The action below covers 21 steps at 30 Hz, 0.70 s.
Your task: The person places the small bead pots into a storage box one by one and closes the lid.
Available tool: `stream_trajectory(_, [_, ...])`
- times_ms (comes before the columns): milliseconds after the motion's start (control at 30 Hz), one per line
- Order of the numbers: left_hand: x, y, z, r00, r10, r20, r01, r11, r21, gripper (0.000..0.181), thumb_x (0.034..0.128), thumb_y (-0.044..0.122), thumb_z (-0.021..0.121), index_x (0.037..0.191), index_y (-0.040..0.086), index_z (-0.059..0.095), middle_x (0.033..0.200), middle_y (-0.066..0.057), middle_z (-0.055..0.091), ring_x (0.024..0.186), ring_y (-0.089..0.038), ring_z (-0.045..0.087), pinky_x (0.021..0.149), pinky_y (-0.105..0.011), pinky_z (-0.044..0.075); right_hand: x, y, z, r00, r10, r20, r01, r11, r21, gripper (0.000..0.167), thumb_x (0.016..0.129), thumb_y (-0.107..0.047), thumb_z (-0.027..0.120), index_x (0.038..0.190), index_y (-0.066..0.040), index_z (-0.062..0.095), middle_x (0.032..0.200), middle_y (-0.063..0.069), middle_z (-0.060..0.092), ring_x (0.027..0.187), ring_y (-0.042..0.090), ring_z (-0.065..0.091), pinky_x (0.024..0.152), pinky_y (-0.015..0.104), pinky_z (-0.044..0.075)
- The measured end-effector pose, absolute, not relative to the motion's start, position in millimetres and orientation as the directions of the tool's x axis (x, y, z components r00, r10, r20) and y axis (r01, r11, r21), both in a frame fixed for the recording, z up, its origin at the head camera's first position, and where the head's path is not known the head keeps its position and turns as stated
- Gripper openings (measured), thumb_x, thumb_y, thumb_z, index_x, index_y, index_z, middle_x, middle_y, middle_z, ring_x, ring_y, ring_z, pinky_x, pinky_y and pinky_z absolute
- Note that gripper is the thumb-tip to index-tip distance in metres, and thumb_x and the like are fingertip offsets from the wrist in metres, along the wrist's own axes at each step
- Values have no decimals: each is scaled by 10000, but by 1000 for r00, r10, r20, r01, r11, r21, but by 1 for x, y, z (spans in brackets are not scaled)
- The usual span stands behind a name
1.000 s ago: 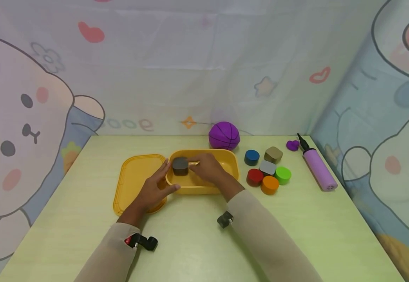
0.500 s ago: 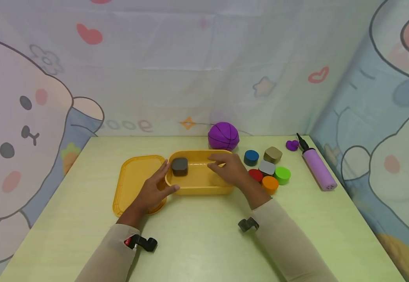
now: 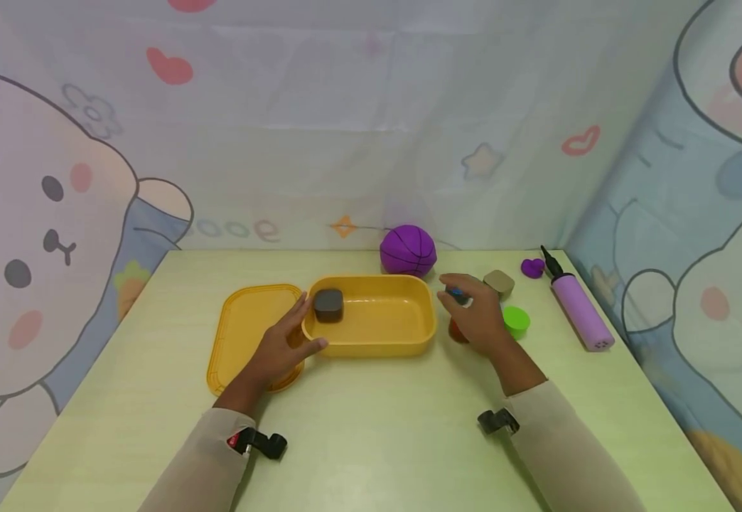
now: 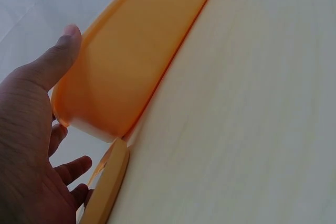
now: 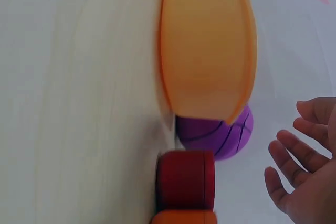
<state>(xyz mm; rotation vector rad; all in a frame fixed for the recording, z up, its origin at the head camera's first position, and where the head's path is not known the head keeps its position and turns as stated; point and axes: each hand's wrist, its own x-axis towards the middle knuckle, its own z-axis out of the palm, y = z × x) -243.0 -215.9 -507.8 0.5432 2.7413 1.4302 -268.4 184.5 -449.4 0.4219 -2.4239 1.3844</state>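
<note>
A yellow box stands on the table with a dark grey block inside at its left end. My left hand rests on the box's left end, thumb at the near rim and fingers spread along the side; the left wrist view shows the thumb against the box. Right of the box, my right hand hovers over the group of blocks, fingers apart. Between thumb and fingers a blue block shows, with no visible grip. Below the hand is a red block, also seen in the right wrist view.
A yellow lid lies left of the box. Behind the box sits a purple ball. Right of my right hand are a green block, a tan block, a purple heart-shaped piece and a purple pump.
My right hand has left the dark grey block, moved right out of the box and come over the blocks, its fingers now wider apart. My left hand has stayed at the box's left end.
</note>
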Motion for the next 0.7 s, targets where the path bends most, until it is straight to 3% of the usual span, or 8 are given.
stream_trajectory(133, [-243, -216, -509, -943, 298, 149, 294, 534, 793, 950, 1014, 458, 787, 1761, 252, 237, 1859, 32, 121, 1728, -349, 123, 1369, -665, 166, -269, 202, -455, -913, -20, 407, -361, 503, -785, 315, 1038, -55, 737, 1338, 42, 742, 1408, 247, 720, 1354, 447, 647, 1182, 665, 501])
stream_trajectory(400, [-243, -217, -511, -945, 293, 146, 289, 536, 793, 952, 1008, 470, 791, 1759, 289, 233, 1853, 76, 118, 1728, -343, 126, 1371, -662, 163, -273, 237, -463, -915, 158, 370, -235, 536, -811, 310, 1027, -49, 735, 1323, 43, 745, 1412, 244, 694, 1384, 426, 583, 1234, 616, 451])
stream_trajectory(533, [-243, -216, -510, -946, 292, 141, 284, 533, 797, 957, 1005, 467, 795, 1759, 296, 232, 1855, 74, 118, 1728, -345, 123, 1369, -669, 163, -276, 251, -466, -914, 208, 348, -184, 553, -813, 353, 1021, -60, 736, 1352, 61, 725, 1457, 288, 668, 1451, 475, 554, 1278, 629, 402])
stream_trajectory(700, [-243, -216, -509, -947, 290, 138, 278, 527, 803, 955, 1004, 461, 799, 1758, 298, 236, 1856, 70, 119, 1729, -349, 118, 1367, -676, 159, -283, 267, -474, -904, 242, 352, -155, 582, -798, 361, 1011, -72, 750, 1342, 68, 724, 1438, 299, 676, 1424, 491, 568, 1261, 648, 400])
